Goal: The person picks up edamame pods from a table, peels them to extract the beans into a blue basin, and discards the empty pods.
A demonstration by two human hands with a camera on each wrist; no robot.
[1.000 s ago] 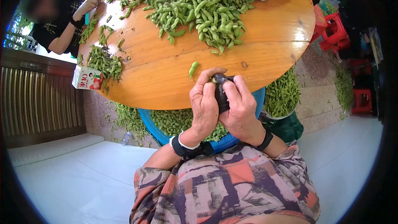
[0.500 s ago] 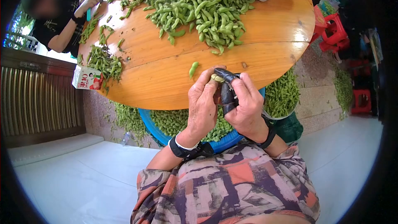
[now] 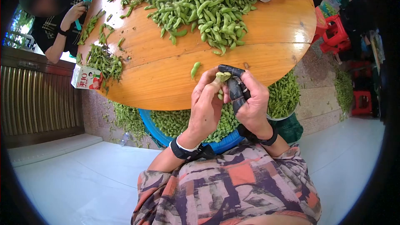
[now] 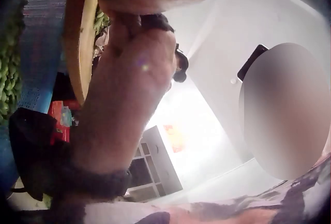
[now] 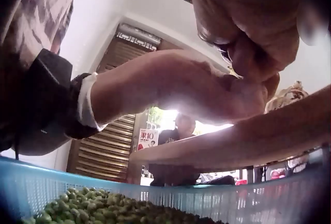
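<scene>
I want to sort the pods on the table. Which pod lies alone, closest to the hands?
The single pod on bare wood just left of the left hand. The other pods sit in the big pile or the smaller pile.

The blue basket [image 3: 152, 127] lies mostly hidden under the table [image 3: 266, 37], whose far edge is cut off.

A round wooden table [image 3: 266, 37] carries a large heap of green soybean pods [image 3: 196, 4]. A white-and-red drink carton [image 3: 86, 77] stands by its left edge; red plastic stools [image 3: 335, 33] sit beyond its right.
</scene>
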